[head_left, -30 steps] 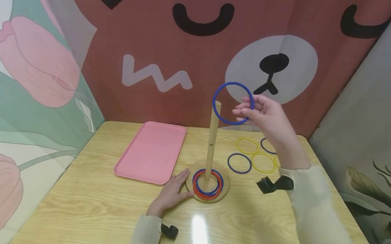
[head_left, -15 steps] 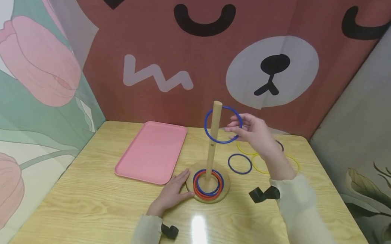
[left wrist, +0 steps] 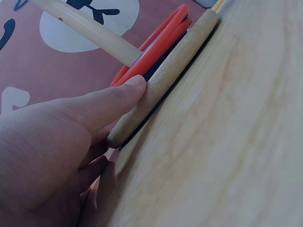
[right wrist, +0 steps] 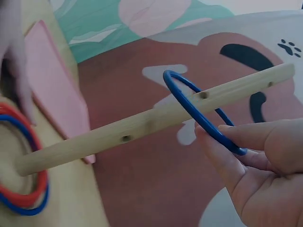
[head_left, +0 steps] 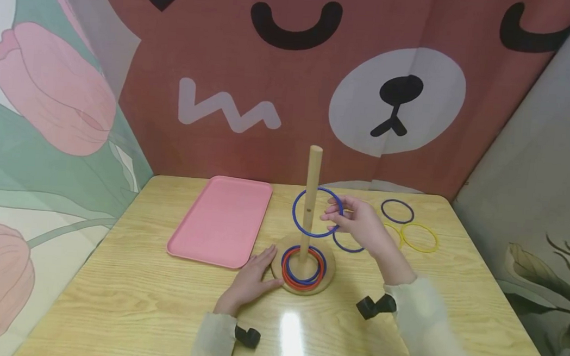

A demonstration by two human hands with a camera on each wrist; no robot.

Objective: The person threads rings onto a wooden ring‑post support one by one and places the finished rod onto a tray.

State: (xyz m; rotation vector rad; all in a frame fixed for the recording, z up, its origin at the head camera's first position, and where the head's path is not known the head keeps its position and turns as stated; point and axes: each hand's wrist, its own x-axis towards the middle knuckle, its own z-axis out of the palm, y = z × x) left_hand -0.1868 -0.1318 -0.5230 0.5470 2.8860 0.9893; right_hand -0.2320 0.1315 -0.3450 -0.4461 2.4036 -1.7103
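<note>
A blue ring (head_left: 317,236) encircles the upright wooden peg (head_left: 314,171), about midway up it. My right hand (head_left: 365,226) pinches that ring at its right side between thumb and fingers; in the right wrist view the ring (right wrist: 203,120) is tilted about the peg. Around the peg's foot, red and blue rings (head_left: 302,287) lie stacked on the round wooden base (head_left: 331,265). My left hand (head_left: 251,284) rests against the base's left edge, fingers extended. In the left wrist view its thumb (left wrist: 135,85) touches the base's rim, next to the red ring.
Left of the peg lies a pink tray (head_left: 223,220) on the wooden table (head_left: 126,293). Several loose rings lie to the right, among them a blue ring (head_left: 398,200) and a yellow ring (head_left: 419,251); my right hand partly covers others. A patterned wall (head_left: 218,152) stands behind.
The right hand has brought the blue ring left and down, from beside the peg's top to around the peg about halfway down. The left hand has stayed at the base.
</note>
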